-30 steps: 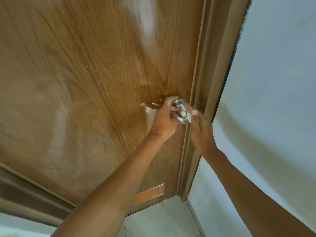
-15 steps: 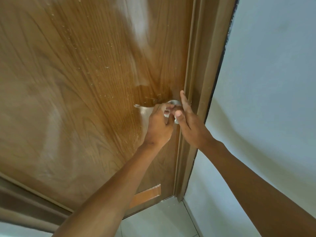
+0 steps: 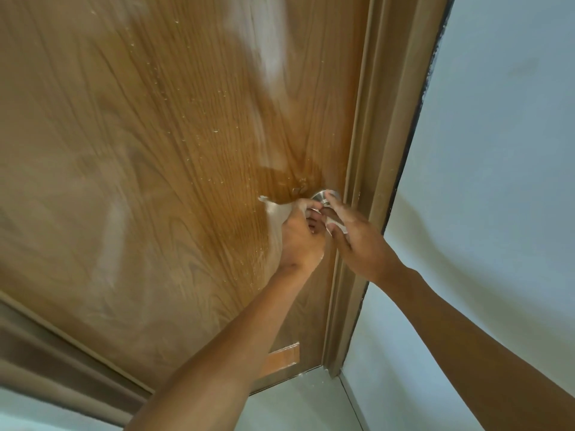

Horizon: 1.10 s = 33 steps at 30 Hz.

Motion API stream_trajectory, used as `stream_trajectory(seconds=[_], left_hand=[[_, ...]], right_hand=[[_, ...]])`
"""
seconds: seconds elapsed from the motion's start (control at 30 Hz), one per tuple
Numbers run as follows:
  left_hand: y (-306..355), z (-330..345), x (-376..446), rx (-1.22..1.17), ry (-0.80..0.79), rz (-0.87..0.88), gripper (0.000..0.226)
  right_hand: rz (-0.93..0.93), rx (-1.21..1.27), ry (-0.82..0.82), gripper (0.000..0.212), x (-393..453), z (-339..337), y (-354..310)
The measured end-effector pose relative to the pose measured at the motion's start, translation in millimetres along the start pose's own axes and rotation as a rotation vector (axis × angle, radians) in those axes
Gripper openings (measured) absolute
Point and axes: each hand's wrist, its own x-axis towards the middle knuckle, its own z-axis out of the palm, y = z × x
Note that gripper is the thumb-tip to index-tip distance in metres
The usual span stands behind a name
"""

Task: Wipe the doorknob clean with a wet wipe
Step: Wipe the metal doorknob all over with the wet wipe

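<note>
Doorknob (image 3: 323, 195) mostly hidden between both hands' fingers (image 3: 311, 204)

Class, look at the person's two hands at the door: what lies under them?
Under the left hand and right hand sits the metal doorknob; only its upper rim shows. A white wet wipe peeks out between the fingers. The knob's face and most of the wipe are covered.

Both hands crowd the doorknob (image 3: 323, 195). The door frame (image 3: 367, 169) stands just beside it. Open room lies left along the door (image 3: 155, 150).
</note>
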Motion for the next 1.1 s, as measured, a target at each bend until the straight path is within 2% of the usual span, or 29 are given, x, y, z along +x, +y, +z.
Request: stream_trajectory(seconds=[0.2, 0.27, 0.37, 0.43, 0.5, 0.57, 0.73, 0.87, 0.97, 1.1], left_hand=[[3.5, -3.0, -9.4, -0.065, -0.062, 0.028, 0.032], [6.2, -4.3, -11.8, -0.119, -0.078, 0.005, 0.032], [10.2, -5.1, -17.3, -0.289, -0.105, -0.119, 0.039], [8.5, -5.4, -20.7, -0.345, -0.192, -0.200, 0.043], [6.2, -5.9, -22.0, -0.384, -0.259, -0.270, 0.039], [4.8, -6.9, -21.0, -0.449, -0.246, -0.321, 0.035], [-2.1, -16.7, -11.5, -0.500, -0.261, -0.382, 0.021], [-5.0, -21.1, -7.6, -0.550, -0.276, -0.415, 0.013], [-5.1, -21.8, -8.2, -0.699, -0.301, -0.451, 0.005], [-4.5, -22.7, -6.1, -0.929, -0.307, -0.517, 0.009]], right_hand=[[0.078, 0.076, 0.268, 0.030, -13.7, 3.1, 2.3], [0.166, 0.174, 0.289, 0.025, -16.4, 0.9, 0.0], [0.272, 0.358, 0.283, 0.016, -16.6, -6.0, -3.9], [0.284, 0.460, 0.241, 0.015, -17.6, -11.2, -4.2], [0.289, 0.497, 0.181, 0.017, -19.5, -14.0, -2.7], [0.300, 0.497, 0.168, 0.019, -20.5, -14.4, -0.6], [0.392, 0.528, 0.167, 0.014, -21.1, -19.0, 3.5], [0.533, 0.769, 0.116, 0.017, -18.3, -20.6, 2.7], [0.568, 0.862, 0.121, 0.020, -15.9, -20.1, 0.3], [0.597, 1.071, 0.163, 0.023, -14.9, -20.6, -2.5]])
